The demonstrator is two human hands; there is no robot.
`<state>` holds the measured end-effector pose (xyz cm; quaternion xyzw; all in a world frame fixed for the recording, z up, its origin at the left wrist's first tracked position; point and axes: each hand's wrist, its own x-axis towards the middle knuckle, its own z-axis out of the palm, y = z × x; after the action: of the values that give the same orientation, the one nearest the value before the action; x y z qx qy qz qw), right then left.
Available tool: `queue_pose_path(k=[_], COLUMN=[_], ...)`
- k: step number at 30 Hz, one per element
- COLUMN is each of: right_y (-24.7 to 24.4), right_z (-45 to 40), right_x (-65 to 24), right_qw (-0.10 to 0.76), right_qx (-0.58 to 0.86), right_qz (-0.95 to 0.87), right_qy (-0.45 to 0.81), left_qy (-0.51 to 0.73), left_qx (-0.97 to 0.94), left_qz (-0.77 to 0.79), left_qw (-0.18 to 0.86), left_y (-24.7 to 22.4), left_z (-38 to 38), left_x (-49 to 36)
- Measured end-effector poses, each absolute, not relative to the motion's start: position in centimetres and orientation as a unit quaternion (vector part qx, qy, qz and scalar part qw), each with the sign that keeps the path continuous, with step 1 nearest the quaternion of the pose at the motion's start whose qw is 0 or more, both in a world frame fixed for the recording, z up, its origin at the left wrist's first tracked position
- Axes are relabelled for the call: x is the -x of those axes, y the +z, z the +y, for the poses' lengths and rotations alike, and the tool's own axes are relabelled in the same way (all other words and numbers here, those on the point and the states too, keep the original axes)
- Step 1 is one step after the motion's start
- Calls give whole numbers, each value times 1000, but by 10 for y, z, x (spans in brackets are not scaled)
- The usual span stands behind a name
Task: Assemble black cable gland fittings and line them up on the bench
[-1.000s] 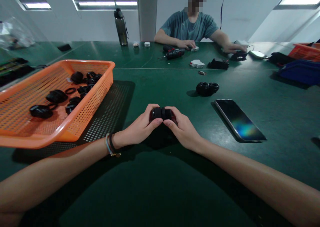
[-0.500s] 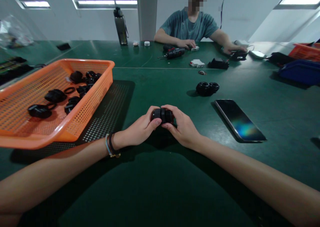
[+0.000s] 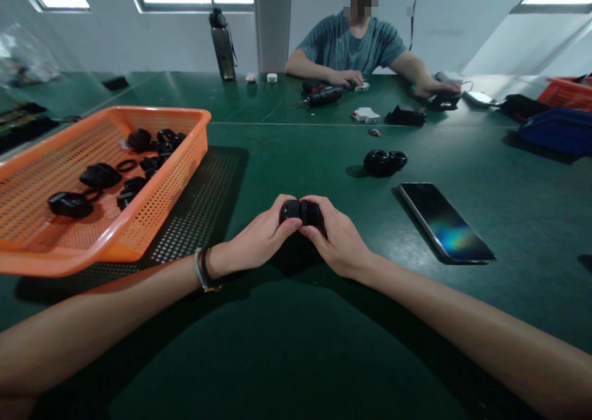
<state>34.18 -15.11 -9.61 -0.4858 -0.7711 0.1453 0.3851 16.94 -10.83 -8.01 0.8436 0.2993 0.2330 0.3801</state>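
Observation:
Between both hands is a black ribbed fitting (image 3: 303, 213), held just above the green table (image 3: 277, 333). My left hand (image 3: 263, 235) grips its left end with thumb and fingers. The right end sits in the closed fingers of my right hand (image 3: 340, 235). To the left, an orange perforated basket (image 3: 104, 253) holds several black fittings (image 3: 100, 176) and a black ring (image 3: 126, 165). Two black round parts (image 3: 385, 162) stand side by side beyond my right hand.
A phone (image 3: 444, 222) lies at the right. Across the table sits a person (image 3: 356, 44), near a power drill (image 3: 324, 95), a white part (image 3: 365, 115) and a black part (image 3: 406, 116). A bottle (image 3: 223, 47) stands far back; a blue bin (image 3: 557, 133) is at far right.
The fitting has turned slightly between my fingers, and my two thumbs are a little closer together. The view has shifted slightly.

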Motion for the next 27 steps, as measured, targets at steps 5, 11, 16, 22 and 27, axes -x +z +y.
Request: queue_pose_path(k=[5, 11, 16, 22, 27], right_y=[-93, -93, -92, -95, -94], right_z=[-157, -161, -164, -166, -165], right_x=[-335, -330, -328, -328, -328], right_qw=[402, 428, 442, 448, 442], right_qx=[518, 526, 526, 520, 516], right_qz=[-722, -678, -644, -612, -614], right_qy=[221, 283, 336, 392, 401], left_qy=[236, 247, 263, 251, 246], left_qx=[-842, -846, -863, -884, -886], left_qz=[304, 298, 278, 270, 262], left_qw=[377, 367, 332, 288, 292], left_y=[-80, -82, -83, -84, -83], left_z=[-108, -108, -108, -106, -104], left_x=[-169, -168, -167, -167, -167])
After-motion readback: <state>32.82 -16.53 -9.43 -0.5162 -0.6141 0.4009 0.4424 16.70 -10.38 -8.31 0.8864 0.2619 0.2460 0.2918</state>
